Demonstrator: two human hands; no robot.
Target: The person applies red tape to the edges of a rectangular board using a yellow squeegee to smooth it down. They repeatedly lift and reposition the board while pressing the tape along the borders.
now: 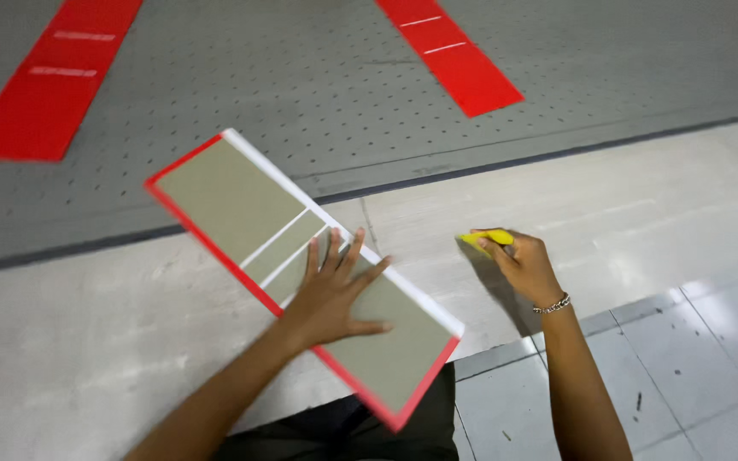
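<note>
Fingers [354, 254] of the left hand [335, 299] spread wide and flat, palm down, pressing on the grey-green face of a long rectangular board [232, 201]; they grip nothing, only bear on the surface. Board edged red along its lower long side and both short ends, white along its upper long side; thin white lines cross its face just above the left hand. It lies on a slant, upper end toward the far left, lower end near the person's lap, and looks blurred. Fingers of the right hand [524, 266] curled closed around a small yellow object [490, 237], only its tip showing past the knuckles; what kind of object, cannot tell. Right hand sits just right of the board, not touching it, with a beaded bracelet [553, 304] at the wrist. Beneath both hands, a pale concrete floor strip [642, 213]; shiny grey tiles [711, 358] adjoin it at the lower right. Beyond the strip, past a dark seam, a grey perforated surface [301, 77] carrying two red strips [53, 77] with short white marks. Dark clothing [335, 431] at the bottom edge, partly under the board's lower end.
</note>
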